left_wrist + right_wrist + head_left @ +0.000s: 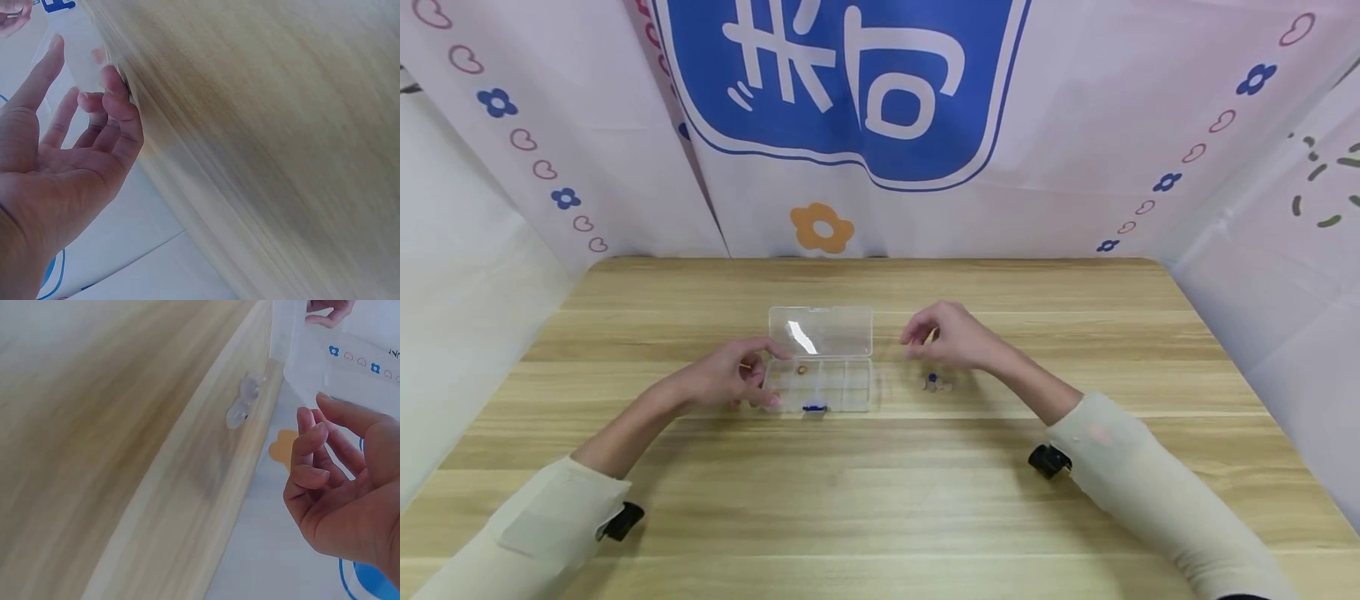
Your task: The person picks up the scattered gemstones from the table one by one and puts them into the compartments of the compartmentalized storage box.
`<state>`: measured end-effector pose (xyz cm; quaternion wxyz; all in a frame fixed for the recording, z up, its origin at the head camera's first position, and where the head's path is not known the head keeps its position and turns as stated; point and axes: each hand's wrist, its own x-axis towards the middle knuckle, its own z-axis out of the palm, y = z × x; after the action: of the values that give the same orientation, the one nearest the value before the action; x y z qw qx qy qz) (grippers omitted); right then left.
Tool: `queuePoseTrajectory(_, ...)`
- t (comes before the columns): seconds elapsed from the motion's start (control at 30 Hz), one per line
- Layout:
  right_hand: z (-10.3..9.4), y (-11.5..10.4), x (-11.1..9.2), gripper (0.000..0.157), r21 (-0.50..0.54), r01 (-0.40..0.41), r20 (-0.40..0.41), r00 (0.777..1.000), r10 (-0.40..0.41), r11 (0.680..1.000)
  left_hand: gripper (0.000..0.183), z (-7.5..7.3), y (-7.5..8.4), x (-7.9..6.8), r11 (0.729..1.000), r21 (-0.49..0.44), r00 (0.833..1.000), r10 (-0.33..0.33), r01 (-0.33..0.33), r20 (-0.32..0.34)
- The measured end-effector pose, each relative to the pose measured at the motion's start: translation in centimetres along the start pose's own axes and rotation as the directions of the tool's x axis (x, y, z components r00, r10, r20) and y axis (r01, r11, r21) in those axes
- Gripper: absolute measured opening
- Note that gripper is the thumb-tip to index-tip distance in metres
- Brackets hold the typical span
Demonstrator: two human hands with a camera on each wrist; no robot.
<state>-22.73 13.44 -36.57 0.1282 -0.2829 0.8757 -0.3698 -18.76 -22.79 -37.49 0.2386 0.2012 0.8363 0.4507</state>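
A clear plastic compartment box (857, 400) stands on the table with its lid (842, 329) raised at the back. In one of its back compartments lies a small orange-brown ring-like piece (802, 369). My left hand (730, 375) holds the box's left end, thumb at the front corner and index finger near the hinge. To the right of the box, my right hand (951, 337) hovers with loosely bent fingers. Nothing shows between its thumb and fingers (312, 440). Under it are small clear pieces (237, 415), with a dark blue piece (932, 378) among them.
The wood-grain table (850, 500) extends around the box on all sides. Behind it hangs a white printed cloth (925, 221) with a blue sign and an orange flower. A blue latch (815, 408) is on the box's front edge.
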Motion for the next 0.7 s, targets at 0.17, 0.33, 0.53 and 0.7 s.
queuePoseTrajectory(0.17, -0.4, 0.7, -0.7, 0.012, 0.004, -0.007, 0.037, 0.999, 0.007, 1.000, 0.061, 0.0, 0.1, 0.0, 1.000, 0.014, 1.000, 0.012, -0.012, -0.003)
queuePoseTrajectory(0.33, -0.6, 1.4, -1.1, 0.010, -0.010, -0.012, 0.067, 0.998, 0.013, 1.000, 0.061, 0.0, 0.1, -0.1, 1.000, 0.020, 1.000, 0.012, -0.012, -0.004)
queuePoseTrajectory(0.53, -0.5, 2.0, -1.5, 0.006, -0.016, -0.048, 0.079, 0.996, 0.049, 0.999, 0.062, 0.0, 0.1, -0.1, 1.000, 0.016, 1.000, 0.006, -0.006, -0.006)
queuePoseTrajectory(0.7, -0.4, 2.5, -1.6, 0.006, -0.033, -0.055, 0.086, 0.995, 0.058, 0.998, 0.062, 0.0, 0.1, -0.1, 1.000, 0.018, 1.000, 0.000, 0.000, -0.006)
